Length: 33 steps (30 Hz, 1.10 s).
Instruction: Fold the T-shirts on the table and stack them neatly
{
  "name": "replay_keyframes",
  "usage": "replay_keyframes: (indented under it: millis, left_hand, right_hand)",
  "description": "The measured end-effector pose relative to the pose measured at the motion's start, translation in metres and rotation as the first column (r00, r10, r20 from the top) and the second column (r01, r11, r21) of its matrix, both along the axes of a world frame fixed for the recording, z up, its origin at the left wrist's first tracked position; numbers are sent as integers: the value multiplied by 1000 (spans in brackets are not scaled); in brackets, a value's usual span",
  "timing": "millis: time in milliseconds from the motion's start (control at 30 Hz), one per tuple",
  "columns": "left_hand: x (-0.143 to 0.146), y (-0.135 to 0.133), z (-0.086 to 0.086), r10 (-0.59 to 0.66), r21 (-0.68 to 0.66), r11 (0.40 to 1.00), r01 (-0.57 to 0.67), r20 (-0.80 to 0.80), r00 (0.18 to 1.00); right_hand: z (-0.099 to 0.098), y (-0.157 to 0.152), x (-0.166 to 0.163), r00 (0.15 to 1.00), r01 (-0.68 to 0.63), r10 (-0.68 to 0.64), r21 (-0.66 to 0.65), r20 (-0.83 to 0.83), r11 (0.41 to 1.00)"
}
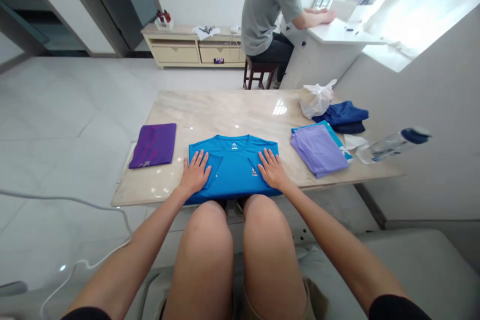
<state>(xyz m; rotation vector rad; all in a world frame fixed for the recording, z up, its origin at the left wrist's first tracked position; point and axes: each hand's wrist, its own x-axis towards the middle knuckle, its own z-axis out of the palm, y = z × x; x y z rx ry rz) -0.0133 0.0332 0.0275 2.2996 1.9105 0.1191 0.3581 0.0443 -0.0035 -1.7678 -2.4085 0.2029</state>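
Observation:
A blue T-shirt [233, 170] lies front up on the table, its collar pointing away from me and its sleeves turned in over the front. The near end reaches the table's front edge, and what is below that is hidden. My left hand [195, 173] rests flat on the shirt's left side, fingers spread, by the inturned sleeve. On the right side, my right hand [273, 170] presses flat next to a small chest print, also with its fingers apart. Neither hand grips the cloth. To the left sits a folded purple garment [153, 145].
On the table's [225, 110] right are folded lavender and blue garments [318, 150], a white plastic bag [317, 100], dark blue cloth [343, 115] and a clear water bottle [390, 145]. A white cable [90, 205] runs at left. Beyond, a person [268, 10] sits at a white desk [337, 35].

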Motion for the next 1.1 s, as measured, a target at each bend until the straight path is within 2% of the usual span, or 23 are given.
replay_keyframes:
  millis: [100, 167, 300, 400, 533, 633, 767, 867, 1000, 1100]
  left_hand:
    - [-11, -17, 9, -45, -44, 998, 44, -30, 999]
    - [-22, -11, 19, -95, -46, 995, 94, -26, 995]
    - [-43, 33, 44, -112, -83, 990, 112, -1, 994]
    - [-50, 74, 56, -72, -138, 988, 69, -19, 997]
    - [-55, 116, 55, -60, -198, 979, 49, -51, 997]
    - [-60, 131, 50, -94, -304, 950, 71, -61, 994]
    - [-62, 140, 48, -101, -401, 913, 72, -51, 994]
    - [-57, 140, 51, -97, -452, 888, 82, -10, 995]
    - [-50, 130, 60, -122, -450, 884, 127, 40, 992]
    - [-46, 114, 64, -121, -425, 895, 135, 59, 991]
  right_hand:
    - [5, -16, 9, 999, -31, 31, -28, -11, 999]
    - [17, -13, 20, 997, -78, 78, -27, 1, 997]
    - [50, 29, 45, 990, -138, 138, -4, 26, 990]
    - [68, 74, 57, 988, -152, 153, -67, 10, 986]
    - [70, 123, 58, 988, -144, 153, -237, 21, 961]
    - [63, 141, 55, 985, -127, 159, -354, 62, 926]
    - [61, 150, 51, 992, -67, 109, -484, 58, 873]
    - [67, 151, 45, 990, -42, 107, -526, 93, 849]
    - [80, 140, 35, 972, -44, 146, -471, 182, 881]
    - [89, 119, 30, 973, -23, 108, -380, 205, 925]
